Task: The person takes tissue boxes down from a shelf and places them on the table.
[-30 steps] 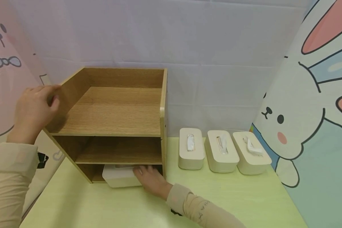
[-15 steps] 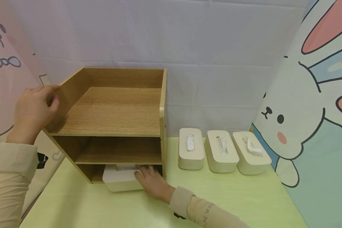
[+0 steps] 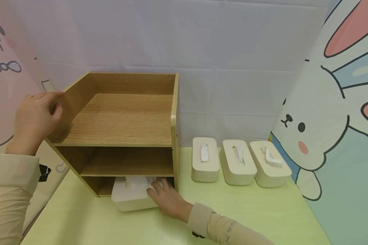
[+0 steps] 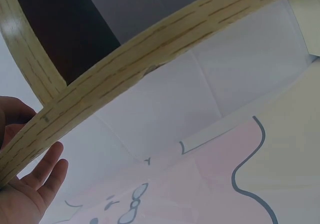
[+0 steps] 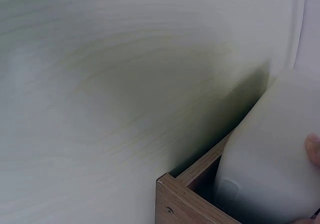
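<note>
My left hand (image 3: 38,117) grips the top of the left side panel of a wooden shelf unit (image 3: 116,140). In the left wrist view, thumb and fingers (image 4: 52,176) lie on opposite sides of the panel edge (image 4: 120,63). Low in the unit, my right hand (image 3: 170,199) holds the right end of a white tissue box (image 3: 132,195). That box juts out of the bottom compartment, slightly askew, with tissue showing in its top slot. The right wrist view has the tissue box (image 5: 270,154) tilted across the wooden edge (image 5: 200,206), with fingertips at the right border.
Three more white tissue boxes stand to the right of the unit: a left one (image 3: 205,163), a middle one (image 3: 238,163) and a right one (image 3: 270,166). All rest on a light green table (image 3: 248,214). A white cloth backdrop (image 3: 233,68) hangs behind.
My right hand has drawn the tissue box further out of the bottom compartment, toward me and slightly right, baring more of its top. My left hand has stayed on the panel.
</note>
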Tool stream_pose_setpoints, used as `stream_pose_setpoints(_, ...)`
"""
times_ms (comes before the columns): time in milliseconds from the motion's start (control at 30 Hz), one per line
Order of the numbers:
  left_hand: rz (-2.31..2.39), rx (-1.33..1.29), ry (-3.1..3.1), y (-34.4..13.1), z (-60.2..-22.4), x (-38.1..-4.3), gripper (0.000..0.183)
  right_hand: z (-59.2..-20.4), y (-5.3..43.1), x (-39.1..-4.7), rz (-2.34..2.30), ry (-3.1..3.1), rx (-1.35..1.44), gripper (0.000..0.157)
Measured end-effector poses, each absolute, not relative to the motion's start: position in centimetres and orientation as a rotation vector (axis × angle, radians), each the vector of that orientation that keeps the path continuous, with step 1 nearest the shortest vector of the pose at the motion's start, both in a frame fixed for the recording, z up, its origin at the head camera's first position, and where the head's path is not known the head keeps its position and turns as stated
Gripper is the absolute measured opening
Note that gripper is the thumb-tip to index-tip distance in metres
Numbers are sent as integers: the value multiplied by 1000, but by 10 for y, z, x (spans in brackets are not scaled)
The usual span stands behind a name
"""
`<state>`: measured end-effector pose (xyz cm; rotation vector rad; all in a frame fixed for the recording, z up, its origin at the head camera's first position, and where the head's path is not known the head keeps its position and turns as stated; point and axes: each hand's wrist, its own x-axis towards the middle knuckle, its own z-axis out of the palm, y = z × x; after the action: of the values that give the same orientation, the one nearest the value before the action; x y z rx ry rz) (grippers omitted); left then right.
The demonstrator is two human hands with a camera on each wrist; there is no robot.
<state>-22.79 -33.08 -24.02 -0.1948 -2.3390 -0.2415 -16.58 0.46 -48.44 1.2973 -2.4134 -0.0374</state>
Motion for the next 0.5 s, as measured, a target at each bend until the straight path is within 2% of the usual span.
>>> stream_pose_setpoints(500, -236, -178, -2356, -329, -239, -226, 31, -485, 21, -152, -9, -2289, 1345, 52)
